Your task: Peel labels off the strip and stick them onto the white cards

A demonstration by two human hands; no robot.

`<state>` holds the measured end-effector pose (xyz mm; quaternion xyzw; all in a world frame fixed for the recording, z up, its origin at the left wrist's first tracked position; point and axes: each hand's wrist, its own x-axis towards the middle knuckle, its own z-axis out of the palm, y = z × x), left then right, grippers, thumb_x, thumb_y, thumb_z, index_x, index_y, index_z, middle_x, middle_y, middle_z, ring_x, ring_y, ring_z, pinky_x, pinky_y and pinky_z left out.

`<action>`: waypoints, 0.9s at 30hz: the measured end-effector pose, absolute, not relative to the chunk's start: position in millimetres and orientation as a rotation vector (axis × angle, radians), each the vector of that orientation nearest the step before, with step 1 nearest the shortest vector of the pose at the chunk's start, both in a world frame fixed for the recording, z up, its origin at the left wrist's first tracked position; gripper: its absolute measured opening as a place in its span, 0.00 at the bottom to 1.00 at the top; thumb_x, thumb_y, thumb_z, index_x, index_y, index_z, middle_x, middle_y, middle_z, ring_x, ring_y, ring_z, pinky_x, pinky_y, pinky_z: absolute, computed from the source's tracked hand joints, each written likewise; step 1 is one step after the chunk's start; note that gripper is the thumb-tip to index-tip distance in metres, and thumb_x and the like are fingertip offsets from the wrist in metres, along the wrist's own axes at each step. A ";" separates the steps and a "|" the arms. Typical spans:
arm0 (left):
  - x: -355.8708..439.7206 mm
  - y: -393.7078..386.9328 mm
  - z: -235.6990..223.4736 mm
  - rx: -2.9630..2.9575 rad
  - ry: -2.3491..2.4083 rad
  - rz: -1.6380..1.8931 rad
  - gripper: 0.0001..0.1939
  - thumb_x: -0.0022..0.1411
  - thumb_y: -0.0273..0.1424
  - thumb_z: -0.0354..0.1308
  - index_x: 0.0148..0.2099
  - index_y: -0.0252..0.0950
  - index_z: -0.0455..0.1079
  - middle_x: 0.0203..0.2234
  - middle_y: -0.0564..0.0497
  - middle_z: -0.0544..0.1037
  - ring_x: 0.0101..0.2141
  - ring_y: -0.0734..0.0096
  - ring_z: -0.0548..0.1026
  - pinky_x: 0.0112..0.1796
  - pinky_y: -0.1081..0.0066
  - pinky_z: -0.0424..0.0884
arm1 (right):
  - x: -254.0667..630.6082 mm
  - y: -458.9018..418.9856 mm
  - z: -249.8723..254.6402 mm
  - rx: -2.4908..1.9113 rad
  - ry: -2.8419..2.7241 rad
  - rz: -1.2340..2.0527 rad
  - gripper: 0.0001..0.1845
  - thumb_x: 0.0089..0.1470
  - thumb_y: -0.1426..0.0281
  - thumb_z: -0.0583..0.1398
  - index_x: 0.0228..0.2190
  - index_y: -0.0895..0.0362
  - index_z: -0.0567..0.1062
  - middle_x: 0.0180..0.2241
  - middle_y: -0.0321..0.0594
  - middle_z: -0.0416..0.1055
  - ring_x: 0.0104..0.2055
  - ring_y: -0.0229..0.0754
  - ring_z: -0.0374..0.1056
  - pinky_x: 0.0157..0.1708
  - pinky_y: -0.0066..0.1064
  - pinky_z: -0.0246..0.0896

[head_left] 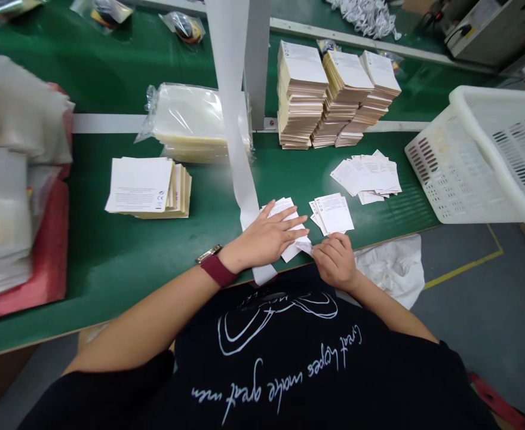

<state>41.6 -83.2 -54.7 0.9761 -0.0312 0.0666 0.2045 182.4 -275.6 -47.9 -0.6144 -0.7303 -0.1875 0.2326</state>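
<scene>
My left hand (266, 239) lies flat with spread fingers on a white printed card (291, 252) near the table's front edge. At that card's lower right, my right hand (334, 263) pinches a corner of thin white paper, which looks lifted and slightly curled. How many sheets lie beneath my left palm is hidden. Just beyond my right hand sits a small pile of printed cards (334, 214). Farther right, more cards (370, 176) are fanned out loosely. A long white strip (239, 131) hangs down and passes under my left wrist.
A stack of cards (139, 185) stands on the green table at left, with a plastic-wrapped stack (195, 116) behind it. Tall card stacks (300, 107) rise at the back. A white basket (463, 149) is at right. Plastic bags (0, 203) fill a pink tray (54, 257) at far left.
</scene>
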 end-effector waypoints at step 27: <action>43.2 -83.0 -54.0 2.720 -0.083 0.170 0.19 0.72 0.33 0.46 0.61 0.50 0.66 0.65 0.56 0.63 0.67 0.59 0.53 0.65 0.43 0.38 | 170.6 -289.8 -55.9 -1.673 -2.029 -0.664 0.07 0.53 0.79 0.59 0.34 0.58 0.74 0.33 0.42 0.79 0.36 0.41 0.71 0.47 0.43 0.61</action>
